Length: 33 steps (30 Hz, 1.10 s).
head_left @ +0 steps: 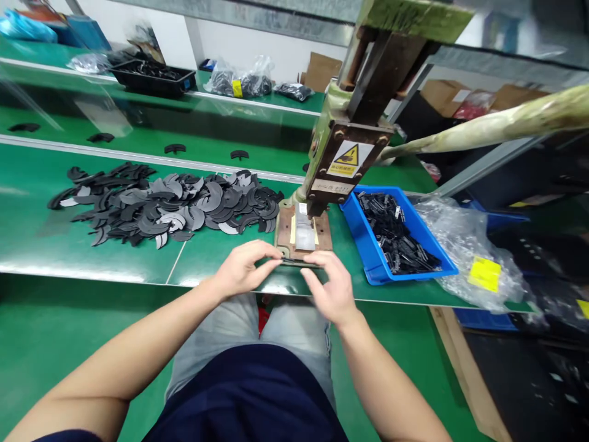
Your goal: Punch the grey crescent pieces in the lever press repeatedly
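Observation:
In front of the press base, the thumb and forefinger of my left hand (246,267) pinch one end of a small thin black plastic part (288,260). My right hand (334,287) is at the part's other side, forefinger stretched toward it and thumb held apart below. Just beyond my fingertips lies the press's brown base plate (325,230), with a grey metal fixture block (304,236) on it. The green hand press (343,141) rises above, its ram over the block. To the left spreads a pile of curved black and grey parts (184,205).
Right of the press stands a blue bin (372,270) of small black parts, beside a clear plastic bag (460,239). The press lever (483,126) reaches out at upper right. Behind, several curved parts lie spaced along a green strip (202,138); a black tray (154,83) sits farther back.

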Available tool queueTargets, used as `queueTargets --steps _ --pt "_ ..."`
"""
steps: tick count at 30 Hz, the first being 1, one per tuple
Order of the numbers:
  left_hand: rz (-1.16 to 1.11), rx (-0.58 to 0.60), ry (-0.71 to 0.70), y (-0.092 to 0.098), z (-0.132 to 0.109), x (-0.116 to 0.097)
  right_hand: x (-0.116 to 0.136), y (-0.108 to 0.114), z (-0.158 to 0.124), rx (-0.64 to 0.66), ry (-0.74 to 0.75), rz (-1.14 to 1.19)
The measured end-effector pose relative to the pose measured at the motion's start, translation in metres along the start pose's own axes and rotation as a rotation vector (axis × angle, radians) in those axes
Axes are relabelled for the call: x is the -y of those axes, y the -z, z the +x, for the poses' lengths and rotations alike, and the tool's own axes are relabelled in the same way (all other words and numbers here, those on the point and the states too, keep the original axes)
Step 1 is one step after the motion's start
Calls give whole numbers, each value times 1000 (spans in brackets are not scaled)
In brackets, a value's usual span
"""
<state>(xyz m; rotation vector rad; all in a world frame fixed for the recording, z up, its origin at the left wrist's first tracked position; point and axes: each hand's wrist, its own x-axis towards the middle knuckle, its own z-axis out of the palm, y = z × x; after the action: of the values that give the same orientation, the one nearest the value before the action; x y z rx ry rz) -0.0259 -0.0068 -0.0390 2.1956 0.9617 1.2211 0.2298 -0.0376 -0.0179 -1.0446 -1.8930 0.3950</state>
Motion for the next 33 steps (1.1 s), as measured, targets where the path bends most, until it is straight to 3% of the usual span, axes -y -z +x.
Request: queueTargets --steps 5,10,14,18,22,28,33 --pt "147 -92 -25 3 32 12 -4 69 34 -348 -140 85" --pt "117 -163 -121 4 29 0 2 120 66 -513 -14 96" --pt "138 -156 -168 8 19 -5 1 148 100 -575 185 123" --pt "196 -136 -198 13 17 -5 12 173 137 -533 378 245" --pt "221 -100 -226 15 17 -7 43 188 159 -456 322 324" --pt "187 -112 -152 12 29 2 77 188 181 -254 221 216" --pt "197 -102 -26 0 64 33 83 180 196 -147 326 226"
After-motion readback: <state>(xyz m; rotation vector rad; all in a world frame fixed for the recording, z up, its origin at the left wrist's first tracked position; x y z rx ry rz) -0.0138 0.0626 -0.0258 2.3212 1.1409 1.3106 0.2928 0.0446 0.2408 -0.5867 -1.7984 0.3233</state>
